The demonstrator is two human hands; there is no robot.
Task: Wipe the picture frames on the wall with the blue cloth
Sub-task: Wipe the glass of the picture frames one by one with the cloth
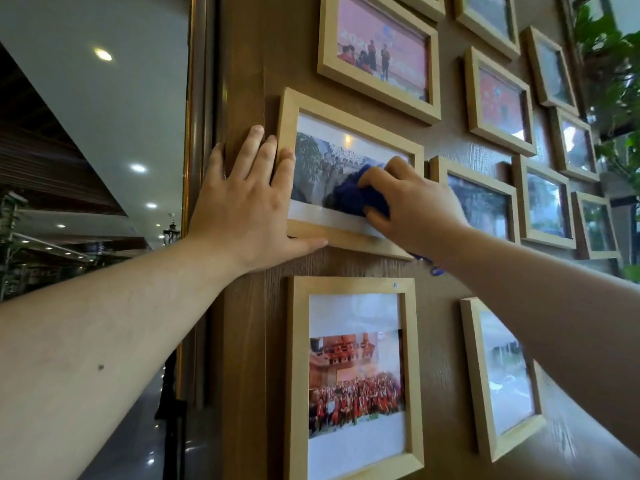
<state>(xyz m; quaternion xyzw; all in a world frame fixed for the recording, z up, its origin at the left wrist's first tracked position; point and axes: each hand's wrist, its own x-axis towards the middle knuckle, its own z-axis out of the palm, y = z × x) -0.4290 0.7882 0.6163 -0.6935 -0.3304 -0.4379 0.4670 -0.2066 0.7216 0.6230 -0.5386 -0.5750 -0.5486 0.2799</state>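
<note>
A light wooden picture frame [349, 124] hangs on the brown wooden wall [249, 64] at mid height. My right hand [412, 206] presses a bunched dark blue cloth [360, 199] against the lower right of its glass. A strip of the cloth hangs out below my wrist. My left hand [249, 202] lies flat with fingers spread on the frame's left edge and the wall, its thumb along the frame's bottom rail.
Several more wooden frames hang around: one above [377, 53], one below [353, 379], others to the right [481, 199]. Green plants [609, 39] stand at the far right. The wall's left edge [204, 133] opens onto a corridor with ceiling lights.
</note>
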